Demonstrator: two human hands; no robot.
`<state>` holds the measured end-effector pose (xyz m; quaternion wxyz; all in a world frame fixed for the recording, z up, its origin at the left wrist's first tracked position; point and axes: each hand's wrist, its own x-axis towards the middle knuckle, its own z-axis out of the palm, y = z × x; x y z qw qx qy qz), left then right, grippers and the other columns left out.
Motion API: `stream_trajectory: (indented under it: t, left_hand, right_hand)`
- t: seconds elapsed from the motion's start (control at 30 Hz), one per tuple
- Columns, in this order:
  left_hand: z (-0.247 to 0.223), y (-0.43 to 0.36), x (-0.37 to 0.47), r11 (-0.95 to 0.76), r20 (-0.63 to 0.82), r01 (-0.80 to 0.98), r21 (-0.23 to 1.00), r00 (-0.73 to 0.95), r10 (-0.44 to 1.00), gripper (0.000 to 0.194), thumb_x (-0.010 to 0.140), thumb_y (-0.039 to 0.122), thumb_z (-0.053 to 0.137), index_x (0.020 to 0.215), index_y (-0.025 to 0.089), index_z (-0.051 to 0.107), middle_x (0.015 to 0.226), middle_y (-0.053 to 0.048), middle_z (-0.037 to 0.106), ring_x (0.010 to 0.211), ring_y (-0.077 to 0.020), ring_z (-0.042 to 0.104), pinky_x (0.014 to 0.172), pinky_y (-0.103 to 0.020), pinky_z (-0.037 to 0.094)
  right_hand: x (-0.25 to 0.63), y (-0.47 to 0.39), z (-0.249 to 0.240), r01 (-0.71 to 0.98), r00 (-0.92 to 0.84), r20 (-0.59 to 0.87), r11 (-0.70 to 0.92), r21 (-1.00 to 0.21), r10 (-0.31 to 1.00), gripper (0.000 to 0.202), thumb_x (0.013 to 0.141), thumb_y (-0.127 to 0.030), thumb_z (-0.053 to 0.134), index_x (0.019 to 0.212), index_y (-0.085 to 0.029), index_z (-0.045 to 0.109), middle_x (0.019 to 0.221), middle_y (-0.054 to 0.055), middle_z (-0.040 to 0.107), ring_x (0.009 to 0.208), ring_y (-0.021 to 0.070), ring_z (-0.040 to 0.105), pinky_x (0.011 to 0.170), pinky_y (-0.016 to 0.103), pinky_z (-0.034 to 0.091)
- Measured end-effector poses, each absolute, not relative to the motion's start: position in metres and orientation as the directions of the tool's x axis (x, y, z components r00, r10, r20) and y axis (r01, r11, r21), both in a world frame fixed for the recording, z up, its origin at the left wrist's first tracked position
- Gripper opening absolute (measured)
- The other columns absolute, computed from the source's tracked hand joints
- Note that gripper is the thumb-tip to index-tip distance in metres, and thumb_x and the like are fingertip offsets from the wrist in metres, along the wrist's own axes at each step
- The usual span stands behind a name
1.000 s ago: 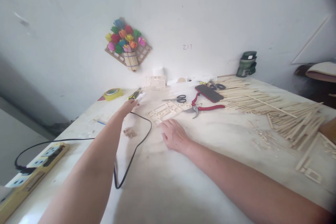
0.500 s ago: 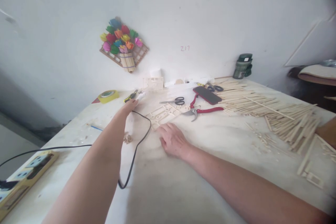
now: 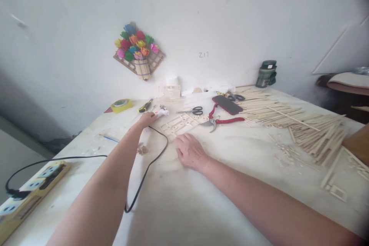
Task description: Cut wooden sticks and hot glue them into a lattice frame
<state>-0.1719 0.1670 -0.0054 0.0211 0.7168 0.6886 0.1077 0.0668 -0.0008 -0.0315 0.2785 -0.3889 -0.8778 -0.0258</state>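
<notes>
The left hand (image 3: 148,118) is gripping a white tool (image 3: 162,112); the right hand (image 3: 190,151), fingers bent, hold unclear, is resting near a wooden frame (image 3: 179,123) on the table (image 3: 198,207), probably light, brittle, needing edge support.

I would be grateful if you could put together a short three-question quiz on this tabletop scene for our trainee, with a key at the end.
1. Multiple choice: which of these is nearest the right hand?
A) the phone
B) the wooden lattice
C) the green bottle

2. True or false: the left hand is nearer to the yellow tape roll than the right hand is.

3. Fill in the blank: the pruning shears have ____ handles.

Key: 1. B; 2. True; 3. red.
</notes>
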Motion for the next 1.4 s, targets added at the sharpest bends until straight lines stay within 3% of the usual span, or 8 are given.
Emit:
stream_trajectory:
  t: [0.4,0.67,0.83,0.9,1.03,1.17,1.4]
  left_hand:
    - [-0.005,0.16,-0.204,-0.165,0.115,0.983,0.075,0.156,0.981,0.035,0.076,0.041,0.044,0.092,0.018,0.064,0.094,-0.008,0.064,0.086,-0.0202,0.056,0.074,-0.025,0.04]
    - [0.015,0.139,-0.182,-0.066,0.243,0.987,0.149,0.029,0.97,0.039,0.077,0.045,0.044,0.097,0.019,0.063,0.098,-0.007,0.065,0.089,-0.0192,0.059,0.075,-0.023,0.042]
    - [0.026,0.11,-0.154,0.042,0.232,0.962,0.271,-0.107,0.967,0.033,0.075,0.042,0.046,0.085,0.017,0.064,0.082,-0.008,0.068,0.074,-0.0182,0.061,0.061,-0.023,0.043]
    - [0.026,0.098,-0.144,0.003,0.13,0.94,0.341,-0.05,0.99,0.034,0.077,0.04,0.041,0.077,0.015,0.064,0.074,-0.007,0.068,0.063,-0.0149,0.06,0.056,-0.022,0.042]
    - [0.023,0.076,-0.131,-0.082,0.09,0.947,0.309,0.057,0.994,0.028,0.072,0.036,0.047,0.063,0.016,0.064,0.064,-0.004,0.066,0.059,-0.013,0.057,0.055,-0.02,0.04]
    - [0.02,0.06,-0.126,-0.173,0.094,0.965,0.198,0.157,0.983,0.025,0.07,0.034,0.048,0.069,0.017,0.066,0.069,-0.003,0.066,0.066,-0.0143,0.056,0.057,-0.021,0.039]
    - [0.022,0.048,-0.146,-0.221,0.023,0.951,0.216,0.222,0.975,0.018,0.061,0.029,0.056,0.071,0.019,0.066,0.072,0.0,0.067,0.067,-0.013,0.058,0.059,-0.019,0.04]
  right_hand:
    - [0.067,0.002,-0.035,0.698,-0.533,0.524,0.695,-0.172,0.665,0.019,0.072,-0.013,0.049,0.091,-0.015,0.054,0.095,0.007,0.055,0.089,0.0196,0.043,0.082,0.032,0.036]
    - [0.067,0.003,-0.035,0.692,-0.528,0.548,0.703,-0.166,0.649,0.027,0.073,-0.015,0.049,0.1,-0.014,0.055,0.101,0.009,0.056,0.094,0.0209,0.044,0.085,0.033,0.035]
    - [0.068,0.004,-0.038,0.569,-0.664,0.546,0.819,-0.075,0.512,0.038,0.076,-0.018,0.048,0.113,-0.015,0.053,0.111,0.007,0.057,0.096,0.0215,0.043,0.086,0.035,0.032]
    - [0.068,0.005,-0.04,0.503,-0.72,0.532,0.863,-0.043,0.446,0.04,0.078,-0.016,0.044,0.117,-0.017,0.052,0.112,0.006,0.058,0.097,0.0208,0.044,0.087,0.036,0.031]
    - [0.067,0.009,-0.041,0.428,-0.787,0.488,0.904,-0.01,0.378,0.043,0.077,-0.012,0.043,0.119,-0.02,0.052,0.113,0.005,0.059,0.101,0.0199,0.044,0.089,0.037,0.028]
    - [0.065,0.011,-0.04,0.384,-0.835,0.431,0.923,0.013,0.342,0.043,0.077,-0.011,0.042,0.118,-0.02,0.053,0.11,0.005,0.061,0.103,0.0194,0.045,0.092,0.039,0.026]
    - [0.063,0.007,-0.042,0.392,-0.811,0.498,0.917,0.075,0.306,0.04,0.08,-0.013,0.041,0.118,-0.018,0.053,0.118,0.006,0.057,0.106,0.0193,0.044,0.093,0.038,0.027]
